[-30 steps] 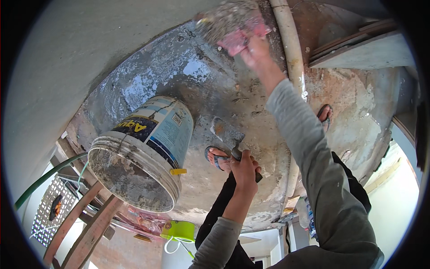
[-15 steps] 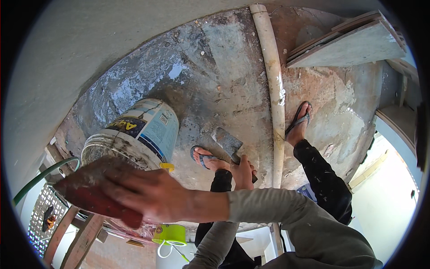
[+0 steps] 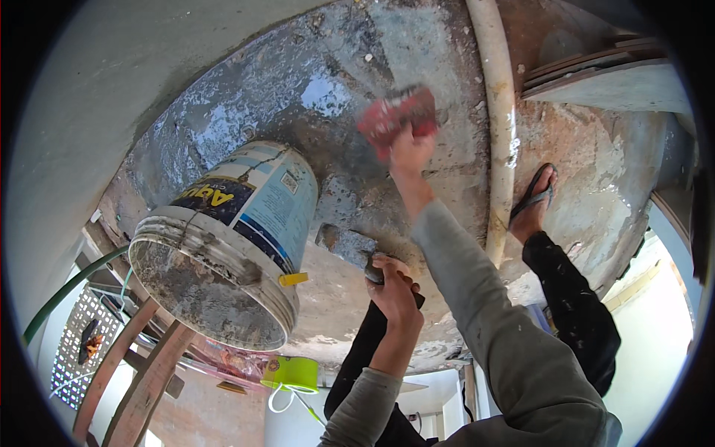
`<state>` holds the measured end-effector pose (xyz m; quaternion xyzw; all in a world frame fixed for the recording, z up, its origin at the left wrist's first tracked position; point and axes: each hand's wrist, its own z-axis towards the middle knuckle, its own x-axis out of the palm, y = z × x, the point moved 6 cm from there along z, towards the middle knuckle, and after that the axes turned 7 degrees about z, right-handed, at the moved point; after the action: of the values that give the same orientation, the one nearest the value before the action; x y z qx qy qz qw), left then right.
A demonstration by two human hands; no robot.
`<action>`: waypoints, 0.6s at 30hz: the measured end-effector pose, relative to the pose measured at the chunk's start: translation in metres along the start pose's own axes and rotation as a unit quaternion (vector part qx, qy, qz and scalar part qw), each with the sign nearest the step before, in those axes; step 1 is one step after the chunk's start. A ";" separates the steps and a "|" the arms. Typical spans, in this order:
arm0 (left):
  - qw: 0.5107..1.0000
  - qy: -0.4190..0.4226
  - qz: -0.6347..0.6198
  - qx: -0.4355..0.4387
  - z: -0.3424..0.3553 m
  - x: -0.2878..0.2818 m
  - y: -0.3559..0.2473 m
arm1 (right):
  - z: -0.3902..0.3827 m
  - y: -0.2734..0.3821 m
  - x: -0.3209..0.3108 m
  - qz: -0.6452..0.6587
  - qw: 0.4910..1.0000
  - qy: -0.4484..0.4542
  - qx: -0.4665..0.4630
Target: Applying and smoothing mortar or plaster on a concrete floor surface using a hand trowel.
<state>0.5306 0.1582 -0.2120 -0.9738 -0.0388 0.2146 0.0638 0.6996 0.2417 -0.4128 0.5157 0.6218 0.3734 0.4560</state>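
One smooth green hose (image 3: 65,289) curves at the far left, near one pale perforated panel (image 3: 71,365) and two flat-sided brown wooden timbers (image 3: 153,381). One round white-and-blue plastic bucket (image 3: 275,216) stands near the left edge of the rough, stained grey-and-brown floor (image 3: 596,164). Its mouth faces me; grey crust coats the rim and inner wall, and one yellow tab (image 3: 293,279) projects from the rim. One glossy lime-green tub (image 3: 293,372) sits beyond it, on my side.

One trowel with a flat, roughly rectangular, grey-smeared metal blade (image 3: 348,246) and a dark handle is located over the floor, right of the bucket. My left hand (image 3: 396,294) is curled fully around the handle; no gap shows between fingers and grip.

One red, flat, roughly rectangular piece with grey smears (image 3: 402,118) is located over the floor's middle, left of the pipe. My right hand (image 3: 413,153) grips its near edge, fingers bent; blur hides their exact spread. I cannot tell whether the piece touches the floor.

One beige cylindrical pipe (image 3: 500,127) crosses the floor. Flat boards (image 3: 611,89) are stacked at the floor's far right corner.
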 end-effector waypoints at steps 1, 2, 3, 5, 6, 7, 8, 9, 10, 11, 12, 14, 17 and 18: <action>1.000 -0.008 -0.007 0.009 0.004 -0.004 -0.006 | -0.006 0.018 0.040 0.059 0.998 0.004 -0.031; 1.000 -0.005 -0.004 0.005 0.003 0.001 -0.005 | 0.010 0.017 0.064 -0.061 0.997 -0.010 -0.053; 1.000 0.003 -0.003 0.000 0.003 0.004 -0.007 | 0.019 0.016 0.087 -0.177 0.981 -0.021 -0.070; 0.999 0.042 -0.007 0.014 0.009 0.006 -0.017 | 0.018 0.020 0.115 -0.083 0.994 -0.057 -0.039; 0.999 0.035 -0.009 0.021 0.014 0.001 -0.022 | 0.011 0.022 0.129 0.012 0.996 -0.091 0.001; 0.999 0.032 -0.027 0.007 0.016 -0.004 -0.025 | 0.008 0.047 0.152 0.096 0.992 -0.060 -0.057; 0.998 0.035 -0.046 -0.012 0.016 -0.002 -0.024 | 0.014 0.070 0.167 0.175 0.977 -0.030 -0.122; 0.998 0.039 -0.049 -0.015 0.010 0.005 -0.027 | 0.027 0.081 0.183 0.177 0.976 -0.027 -0.123; 0.998 0.040 -0.052 -0.013 0.003 0.006 -0.033 | 0.044 0.076 0.205 0.165 0.986 -0.031 -0.010; 0.998 0.048 -0.030 -0.016 -0.002 0.006 -0.036 | 0.051 0.063 0.217 0.149 0.983 -0.033 0.103; 0.999 0.049 -0.007 -0.015 -0.002 0.001 -0.040 | 0.045 0.054 0.222 0.152 0.982 -0.029 0.109; 0.999 0.042 -0.008 -0.003 0.006 -0.015 -0.042 | 0.025 0.020 0.226 0.303 0.935 -0.020 0.186; 0.996 0.074 -0.025 -0.043 -0.011 -0.009 -0.037 | 0.061 -0.010 0.220 0.393 0.885 0.081 0.236; 0.998 0.055 -0.034 -0.028 -0.008 -0.018 -0.040 | 0.056 -0.001 0.224 0.394 0.871 0.115 0.270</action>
<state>0.5160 0.1950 -0.1914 -0.9838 -0.0740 0.1569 0.0461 0.7407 0.4608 -0.4717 0.7745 0.4916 0.3962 0.0398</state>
